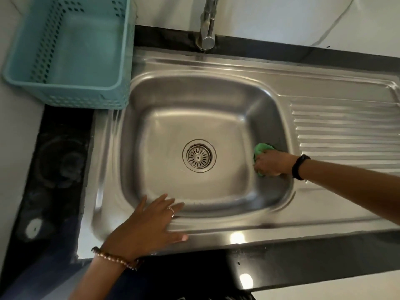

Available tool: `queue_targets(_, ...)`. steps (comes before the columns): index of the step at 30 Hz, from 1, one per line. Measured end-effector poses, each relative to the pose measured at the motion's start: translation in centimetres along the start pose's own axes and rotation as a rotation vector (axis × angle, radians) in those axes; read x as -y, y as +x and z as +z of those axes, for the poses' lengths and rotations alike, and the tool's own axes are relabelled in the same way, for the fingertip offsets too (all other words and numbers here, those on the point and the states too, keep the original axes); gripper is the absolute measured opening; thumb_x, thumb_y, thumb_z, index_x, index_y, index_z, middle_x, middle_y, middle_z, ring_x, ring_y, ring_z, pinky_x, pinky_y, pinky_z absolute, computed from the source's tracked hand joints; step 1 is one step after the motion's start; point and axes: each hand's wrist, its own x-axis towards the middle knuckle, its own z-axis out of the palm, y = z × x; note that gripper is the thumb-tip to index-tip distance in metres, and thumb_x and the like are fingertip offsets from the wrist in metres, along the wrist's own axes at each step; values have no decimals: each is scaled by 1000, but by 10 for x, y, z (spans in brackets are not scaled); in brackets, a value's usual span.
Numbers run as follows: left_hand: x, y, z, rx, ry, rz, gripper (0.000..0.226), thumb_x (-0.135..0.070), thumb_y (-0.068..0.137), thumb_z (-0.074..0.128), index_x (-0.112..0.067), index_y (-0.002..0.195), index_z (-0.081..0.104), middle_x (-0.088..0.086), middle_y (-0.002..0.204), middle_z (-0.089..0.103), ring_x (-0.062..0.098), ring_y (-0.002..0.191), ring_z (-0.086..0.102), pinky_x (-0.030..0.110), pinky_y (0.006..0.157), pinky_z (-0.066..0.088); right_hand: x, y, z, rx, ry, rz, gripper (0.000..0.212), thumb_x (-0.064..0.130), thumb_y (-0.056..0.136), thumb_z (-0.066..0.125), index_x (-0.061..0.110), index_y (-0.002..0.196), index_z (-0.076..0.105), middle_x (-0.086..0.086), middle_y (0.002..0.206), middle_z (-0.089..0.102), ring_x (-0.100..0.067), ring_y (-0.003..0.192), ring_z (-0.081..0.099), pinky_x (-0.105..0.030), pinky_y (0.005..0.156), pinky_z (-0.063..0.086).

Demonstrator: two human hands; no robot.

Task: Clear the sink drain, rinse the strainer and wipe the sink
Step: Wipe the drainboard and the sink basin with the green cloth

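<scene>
A stainless steel sink (151,135) fills the middle of the view. Its round metal strainer (199,155) sits in the drain at the bottom of the basin. My right hand (271,163) is shut on a green cloth (263,148) and presses it against the basin's right inner wall. My left hand (149,224) lies flat with fingers spread on the sink's front rim, holding nothing. The tap (207,22) stands behind the basin; no water is visible running from it.
A teal perforated plastic basket (71,50) stands at the back left, touching the sink's edge. A ribbed drainboard (346,131) stretches to the right of the basin. Dark countertop (58,152) borders the sink on the left and front.
</scene>
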Motion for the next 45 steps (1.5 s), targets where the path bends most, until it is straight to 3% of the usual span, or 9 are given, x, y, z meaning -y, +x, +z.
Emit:
queue_targets(8, 23, -34, -7, -148, 43, -123, 138, -93, 20, -22, -37, 145, -7, -13, 150, -23, 3, 128, -33, 50, 109, -24, 68, -21, -12, 237, 367, 122, 37, 16, 99, 31, 2, 120, 58, -18, 130, 53, -29, 124, 46, -38, 100, 32)
queue_targets(15, 32, -39, 2, -238, 54, -121, 131, -94, 27, -21, -35, 144, -10, -12, 142, -32, 3, 128, -34, 46, 107, -27, 88, -16, -37, 298, 1060, 352, 24, 23, 96, 36, 12, 84, 52, -7, 104, 53, -22, 90, 46, -30, 86, 33)
queue_targets(22, 34, -39, 7, -332, 62, -107, 122, -93, 35, -19, -30, 139, -18, -7, 139, -36, 9, 130, -33, 44, 109, -24, 118, -3, -88, 152, 1709, 360, 31, 15, 94, 47, -7, 112, 58, -11, 99, 50, -22, 91, 45, -25, 74, 35)
queue_targets(25, 36, -39, 8, -344, 61, -129, 120, -93, 40, -15, -26, 139, -17, -3, 141, -33, 15, 135, -29, 42, 110, -25, 137, 17, -117, 154, 1942, 348, 14, 9, 91, 48, 6, 82, 58, -11, 84, 50, -22, 80, 45, -27, 70, 37)
queue_targets(32, 39, -35, 6, -257, 128, -230, 101, -84, 72, 6, -14, 140, 31, 20, 141, 40, 31, 130, 37, 43, 104, 10, 165, 59, -192, 234, 2135, 260, 26, 8, 89, 43, 13, 65, 52, -9, 77, 50, -22, 75, 48, -30, 69, 38)
queue_targets(36, 35, -34, 1, -308, 158, -217, 106, -86, 69, 3, -13, 145, 14, 19, 148, 17, 32, 136, 29, 44, 106, 5, 169, 70, -232, 151, 2474, 139, 25, 4, 98, 35, 2, 97, 59, -10, 101, 56, -24, 100, 55, -29, 88, 44)
queue_targets(38, 36, -31, 2, -356, 138, -182, 110, -89, 60, 8, -23, 141, -27, 13, 149, -19, 30, 142, -3, 40, 108, -15, 168, 76, -242, 140, 2693, 100, 30, 1, 97, 32, 8, 72, 47, -6, 78, 47, -15, 70, 48, -18, 65, 45)
queue_targets(41, 34, -30, -4, -421, 158, -185, 110, -89, 62, 12, -22, 136, -36, 12, 148, -21, 27, 142, -6, 40, 110, -16, 163, 88, -241, 105, 2964, 70, 29, 8, 98, 35, 12, 71, 43, -1, 73, 43, -9, 61, 45, -14, 44, 46)
queue_targets(45, 34, -32, -7, -263, 67, -205, 121, -82, 60, 36, -19, 120, -49, 0, 132, -49, 16, 127, -41, 40, 108, -26, 149, 107, -245, -110, 2490, 156, 17, 7, 92, 44, 3, 102, 58, -3, 81, 52, -15, 70, 53, -13, 49, 44)
